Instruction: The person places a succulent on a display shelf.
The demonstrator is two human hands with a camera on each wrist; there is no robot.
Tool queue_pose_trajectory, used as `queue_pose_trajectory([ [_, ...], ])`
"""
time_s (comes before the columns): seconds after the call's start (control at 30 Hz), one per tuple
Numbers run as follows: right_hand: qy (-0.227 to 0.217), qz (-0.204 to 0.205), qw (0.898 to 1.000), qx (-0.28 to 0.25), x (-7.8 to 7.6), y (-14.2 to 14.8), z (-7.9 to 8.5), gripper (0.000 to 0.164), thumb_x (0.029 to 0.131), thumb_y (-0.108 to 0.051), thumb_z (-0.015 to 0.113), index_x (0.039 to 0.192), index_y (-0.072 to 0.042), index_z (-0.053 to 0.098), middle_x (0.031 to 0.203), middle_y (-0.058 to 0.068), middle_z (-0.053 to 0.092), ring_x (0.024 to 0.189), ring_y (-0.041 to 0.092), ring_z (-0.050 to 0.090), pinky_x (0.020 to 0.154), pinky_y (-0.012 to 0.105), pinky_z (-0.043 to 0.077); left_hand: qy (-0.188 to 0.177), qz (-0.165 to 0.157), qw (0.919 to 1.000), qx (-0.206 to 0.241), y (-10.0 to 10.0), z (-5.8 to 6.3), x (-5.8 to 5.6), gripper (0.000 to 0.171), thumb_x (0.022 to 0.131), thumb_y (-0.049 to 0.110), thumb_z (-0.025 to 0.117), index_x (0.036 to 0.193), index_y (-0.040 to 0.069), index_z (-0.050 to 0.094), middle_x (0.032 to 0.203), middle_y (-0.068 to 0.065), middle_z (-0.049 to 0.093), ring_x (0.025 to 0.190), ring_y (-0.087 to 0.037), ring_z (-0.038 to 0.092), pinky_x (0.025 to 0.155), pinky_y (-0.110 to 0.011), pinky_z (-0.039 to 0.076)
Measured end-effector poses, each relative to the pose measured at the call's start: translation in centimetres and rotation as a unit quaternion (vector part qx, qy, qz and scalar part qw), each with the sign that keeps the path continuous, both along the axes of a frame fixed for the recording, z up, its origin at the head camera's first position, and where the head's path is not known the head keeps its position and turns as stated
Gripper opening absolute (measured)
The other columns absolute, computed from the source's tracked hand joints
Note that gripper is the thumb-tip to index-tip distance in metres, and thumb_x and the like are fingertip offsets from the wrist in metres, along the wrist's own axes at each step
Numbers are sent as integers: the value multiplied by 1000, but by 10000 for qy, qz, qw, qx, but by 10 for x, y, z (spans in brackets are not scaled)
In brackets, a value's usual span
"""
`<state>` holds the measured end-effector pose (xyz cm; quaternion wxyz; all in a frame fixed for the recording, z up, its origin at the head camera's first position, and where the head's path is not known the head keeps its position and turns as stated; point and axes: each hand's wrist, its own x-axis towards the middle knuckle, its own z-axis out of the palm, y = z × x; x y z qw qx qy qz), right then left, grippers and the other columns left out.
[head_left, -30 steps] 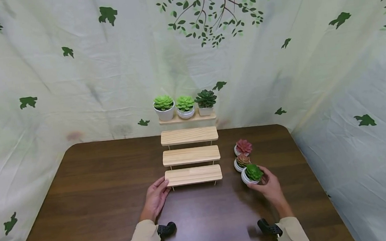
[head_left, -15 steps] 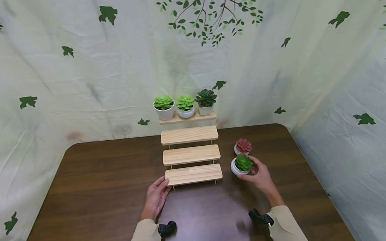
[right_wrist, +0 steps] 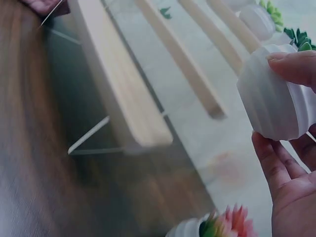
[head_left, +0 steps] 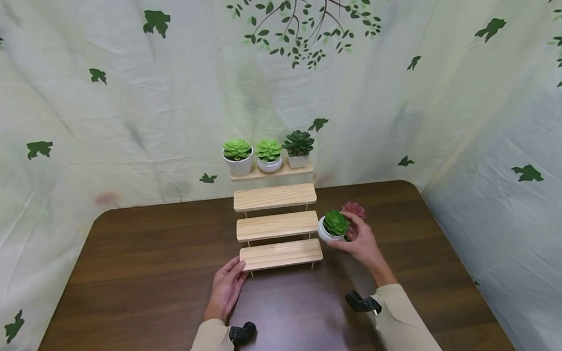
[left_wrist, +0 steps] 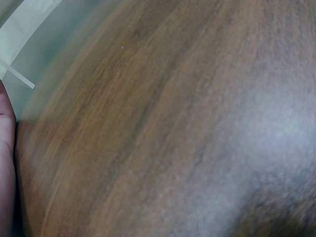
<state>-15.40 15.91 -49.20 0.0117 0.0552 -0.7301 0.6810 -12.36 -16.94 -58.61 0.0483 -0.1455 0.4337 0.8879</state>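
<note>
My right hand (head_left: 359, 242) holds a small green potted succulent (head_left: 336, 223) between thumb and fingers, just off the right ends of the lower steps. The right wrist view shows its white ribbed pot (right_wrist: 271, 101) gripped around the side, raised above the tabletop. My left hand (head_left: 226, 287) grips the left end of the lowest step of a tiered wooden shelf (head_left: 281, 255), thumb at its edge. Only a strip of the left hand (left_wrist: 6, 163) enters the left wrist view. Behind the right hand, a red succulent (head_left: 354, 209) is partly covered.
On the top step stand three potted succulents: a light green one (head_left: 237, 150), another light green one (head_left: 269, 151) and a dark green one (head_left: 299, 144). The brown wooden table (head_left: 134, 277) meets a leaf-patterned cloth backdrop (head_left: 155, 108). A pinkish succulent (right_wrist: 234, 224) shows in the right wrist view.
My right hand has carried the green succulent left and farther back, toward the shelf's right side. A brownish succulent seen earlier is now hidden. The left hand stays at the shelf.
</note>
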Motion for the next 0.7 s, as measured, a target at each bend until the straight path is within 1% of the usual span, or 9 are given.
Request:
queue_pose_trajectory([
  [0.23,96,254,9996,-3,-14,-18,15,71,68,20,74,131,9,43,129,24,48,115,22,52,94,19,44,99,-89,9999,-4,0,-1,0,28,95,-8,50,93,12,69,95,-3,66,84,-12,64,78,-24,52],
  [0.4,101,428,9990,40,-24,-30,25,71,69,18,75,132,8,43,132,25,49,120,28,51,99,27,44,191,-108,9998,42,-1,-2,0,32,96,-9,47,91,13,70,93,-1,67,83,-10,64,77,-23,52],
  [0.53,4,498,9986,170,-31,-41,34,72,71,15,75,135,7,43,136,25,47,126,31,47,106,35,38,226,-129,9996,63,-1,-2,0,34,96,-10,47,90,14,70,92,-1,68,82,-10,64,76,-22,53],
  [0.63,54,623,9976,303,-38,-50,39,74,72,13,76,137,7,41,138,25,45,129,33,43,111,39,31,207,-103,9997,91,0,-2,0,34,95,-10,47,90,13,70,91,-1,68,81,-10,65,76,-22,53],
  [0.7,149,692,9967,405,-42,-56,42,74,73,11,77,137,7,41,138,26,45,129,34,43,111,40,31,225,-101,9996,96,0,-2,1,34,95,-11,47,91,13,70,91,-1,68,81,-10,65,76,-23,53],
])
